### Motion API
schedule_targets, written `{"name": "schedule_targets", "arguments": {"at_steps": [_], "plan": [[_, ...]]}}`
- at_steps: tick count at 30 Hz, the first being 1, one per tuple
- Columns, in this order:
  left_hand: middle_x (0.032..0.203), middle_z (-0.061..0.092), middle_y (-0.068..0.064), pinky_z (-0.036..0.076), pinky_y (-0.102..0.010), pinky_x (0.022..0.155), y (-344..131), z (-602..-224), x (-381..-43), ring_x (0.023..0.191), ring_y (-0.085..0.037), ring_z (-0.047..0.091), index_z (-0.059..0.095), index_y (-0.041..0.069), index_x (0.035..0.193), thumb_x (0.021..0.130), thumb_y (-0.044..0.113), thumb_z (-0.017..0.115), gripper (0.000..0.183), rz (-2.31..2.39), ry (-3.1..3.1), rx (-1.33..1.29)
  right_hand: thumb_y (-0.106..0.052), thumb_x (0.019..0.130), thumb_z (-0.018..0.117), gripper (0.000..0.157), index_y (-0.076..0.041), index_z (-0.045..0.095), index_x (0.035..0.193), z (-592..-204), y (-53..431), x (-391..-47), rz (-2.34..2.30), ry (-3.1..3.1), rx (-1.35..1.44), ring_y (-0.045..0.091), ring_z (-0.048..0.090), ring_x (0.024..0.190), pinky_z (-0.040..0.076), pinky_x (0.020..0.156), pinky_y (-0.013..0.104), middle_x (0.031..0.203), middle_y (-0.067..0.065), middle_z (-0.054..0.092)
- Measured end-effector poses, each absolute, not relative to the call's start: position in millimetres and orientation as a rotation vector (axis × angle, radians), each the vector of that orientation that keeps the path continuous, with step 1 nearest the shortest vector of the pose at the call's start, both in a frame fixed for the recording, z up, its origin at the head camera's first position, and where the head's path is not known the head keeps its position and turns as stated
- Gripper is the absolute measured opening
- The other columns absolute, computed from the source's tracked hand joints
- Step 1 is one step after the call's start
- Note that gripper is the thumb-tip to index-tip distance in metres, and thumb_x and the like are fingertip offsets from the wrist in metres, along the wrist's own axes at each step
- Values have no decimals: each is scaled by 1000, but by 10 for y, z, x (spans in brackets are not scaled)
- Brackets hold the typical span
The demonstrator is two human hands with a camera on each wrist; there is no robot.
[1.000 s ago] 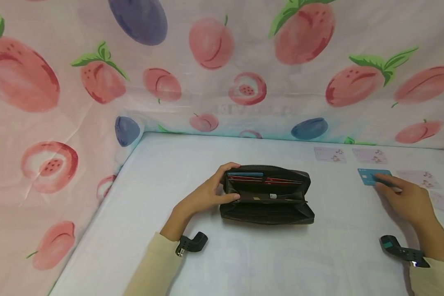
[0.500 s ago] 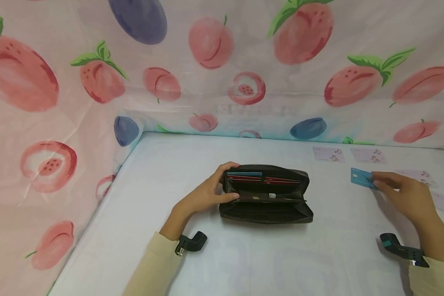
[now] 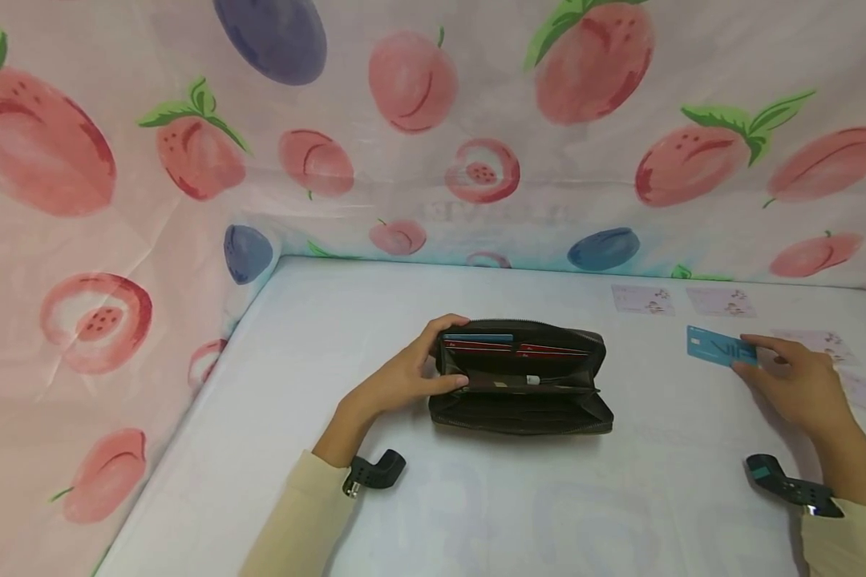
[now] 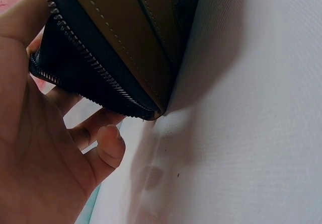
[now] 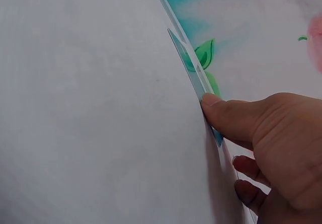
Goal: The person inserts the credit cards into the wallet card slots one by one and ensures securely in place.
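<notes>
An unzipped dark long wallet [image 3: 520,421] stands open at mid-table, several cards [image 3: 476,340] tucked in its slots, one blue and others red-edged. My left hand [image 3: 397,377] grips its left end, thumb over the near side of the upper pocket. In the left wrist view the wallet's zipper edge [image 4: 100,70] and brown outer side appear beside the fingers. Well to the right, my right hand [image 3: 801,385] pinches a blue bank card [image 3: 718,346] by its right end. Seen from the right wrist, that card [image 5: 188,68] shows almost edge-on under the thumb.
Several pale pink printed cards [image 3: 642,300] lie flat at the back right, some partly behind the right hand. The white table [image 3: 548,513] meets a fruit-print cloth [image 3: 404,184] at the back and left.
My right hand has picked the blue card up off the table and shifted it slightly left, with more of its face showing now. The left hand and wallet stay in place.
</notes>
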State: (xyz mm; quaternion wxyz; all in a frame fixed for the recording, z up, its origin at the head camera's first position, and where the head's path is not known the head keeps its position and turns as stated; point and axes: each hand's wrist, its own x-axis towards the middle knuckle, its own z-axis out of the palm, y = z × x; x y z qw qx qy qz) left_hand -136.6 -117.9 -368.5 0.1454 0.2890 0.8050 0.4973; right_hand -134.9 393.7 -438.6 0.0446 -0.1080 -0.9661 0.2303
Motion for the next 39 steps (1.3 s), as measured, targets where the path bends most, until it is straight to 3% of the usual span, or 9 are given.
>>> {"name": "schedule_targets", "arguments": {"at_steps": [5,12,19,28,32,35,39], "plan": [[154,22,-5,27,-56,103,-1177,-3690,-1373,135,-25,28,24,19,148,91,16,67,71,1431,2315,833,-27,94,62,61,1,39,142,-4406,3956,-1359,712,-2957,-281,59,28,123,19,94,73,139,37,30],[153,23,-7,29,-56,102,-1179,-3679,-1365,128,-26,34,25,20,148,91,17,67,71,1430,2317,815,-31,93,64,66,3,37,143,-4386,3949,-1352,711,-2966,-299,58,33,114,29,87,71,132,39,33],[153,23,-7,30,-56,100,-1174,-3667,-1358,122,-27,36,25,18,147,91,14,67,70,1438,2314,824,-29,88,70,68,4,41,140,-4358,3931,-1339,690,-2931,-346,48,35,96,36,66,51,119,37,30],[155,21,-4,26,-57,104,-1175,-3759,-1409,137,-25,27,25,19,148,90,15,68,72,1440,2311,823,-27,95,62,54,-5,46,141,-4314,3976,-1327,716,-2912,-419,47,43,101,36,83,63,127,33,45],[155,20,0,27,-56,104,-1194,-3952,-1498,137,-23,26,23,25,148,90,18,69,75,1436,2329,838,-24,97,59,45,-4,52,136,-4236,3981,-1309,732,-2900,-378,39,51,90,42,74,46,119,32,53],[154,20,5,28,-55,104,-1209,-4030,-1533,137,-20,26,22,31,148,89,23,70,76,1429,2344,853,-20,97,59,40,-3,56,133,-4147,3957,-1291,734,-2871,-305,19,57,71,40,59,27,105,29,61],[153,21,10,30,-53,103,-1217,-4037,-1536,135,-17,28,23,37,146,89,27,70,75,1427,2353,867,-17,96,59,38,-2,57,131,-4021,3916,-1264,762,-2813,-189,-6,51,59,39,51,17,87,21,67]]}}
